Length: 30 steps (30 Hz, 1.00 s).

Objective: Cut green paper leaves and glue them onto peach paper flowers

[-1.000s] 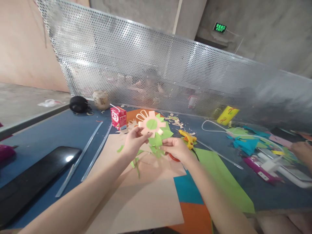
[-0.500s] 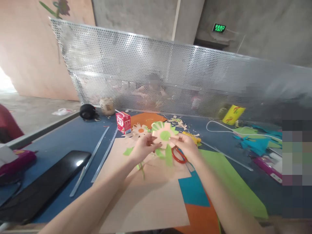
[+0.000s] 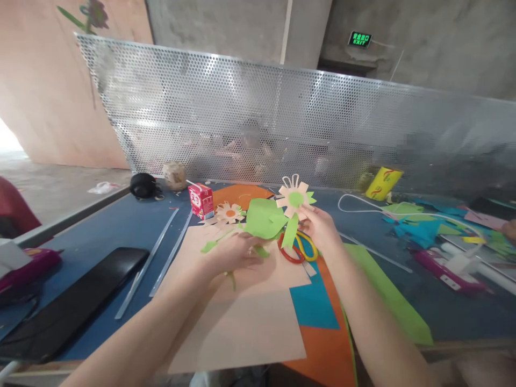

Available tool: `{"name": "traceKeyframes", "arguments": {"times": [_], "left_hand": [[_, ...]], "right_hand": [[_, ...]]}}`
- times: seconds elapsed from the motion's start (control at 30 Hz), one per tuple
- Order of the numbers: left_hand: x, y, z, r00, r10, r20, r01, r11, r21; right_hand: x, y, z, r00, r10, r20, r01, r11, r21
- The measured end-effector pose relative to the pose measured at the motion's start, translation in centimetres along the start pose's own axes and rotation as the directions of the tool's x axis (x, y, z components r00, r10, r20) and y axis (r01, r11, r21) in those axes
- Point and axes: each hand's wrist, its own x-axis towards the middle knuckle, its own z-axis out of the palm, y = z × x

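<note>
My right hand [image 3: 320, 228] pinches a paper flower [image 3: 295, 199] with pale peach petals, a green centre and a green stem, and holds it upright above the table. My left hand [image 3: 236, 252] rests low over the peach paper sheet [image 3: 242, 317], its fingers closed on a piece of green paper [image 3: 264, 217] shaped like a leaf. Red and yellow scissors [image 3: 296, 248] lie on the table just below my right hand. A second paper flower [image 3: 230, 213] with an orange centre lies flat beyond my left hand.
A red drink carton [image 3: 201, 200] stands at the back. Metal strips [image 3: 149, 260] and a black tablet [image 3: 76, 298] lie at left. Green [image 3: 387, 293], blue [image 3: 312, 303] and orange [image 3: 322, 349] sheets lie at right, with paper scraps, a white cable [image 3: 363, 214] and a perforated metal screen [image 3: 282, 123] behind.
My right hand has lifted the peach flower up and to the right, away from my left hand. My left hand has dropped toward the peach sheet with the green leaf piece.
</note>
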Motion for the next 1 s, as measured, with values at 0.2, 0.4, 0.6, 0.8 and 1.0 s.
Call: {"name": "traceKeyframes", "arguments": {"times": [0.2, 0.4, 0.6, 0.8, 1.0], "left_hand": [[0.9, 0.5, 1.3, 0.997, 0.076, 0.024, -0.079, 0.969, 0.236], [1.1, 1.4, 1.5, 0.993, 0.028, -0.119, -0.02, 0.998, 0.067], [1.4, 1.2, 1.0, 0.873, -0.405, -0.27, 0.166, 0.768, -0.618], [1.7, 1.5, 1.2, 0.845, -0.507, -0.168, 0.121, 0.488, -0.865], [1.6, 2.0, 1.5, 0.831, -0.546, -0.104, 0.115, 0.352, -0.929]], "right_hand": [[0.2, 0.0, 0.0, 1.0, 0.009, 0.016, -0.009, 1.0, -0.007], [-0.2, 0.1, 0.5, 0.996, 0.023, 0.088, -0.019, 0.998, -0.055], [-1.3, 0.2, 1.4, 0.971, 0.004, 0.238, 0.009, 0.998, -0.056], [-2.3, 0.6, 2.5, 0.958, 0.024, 0.285, 0.007, 0.994, -0.107], [-2.2, 1.2, 2.8, 0.964, 0.006, 0.264, 0.041, 0.984, -0.171]]}}
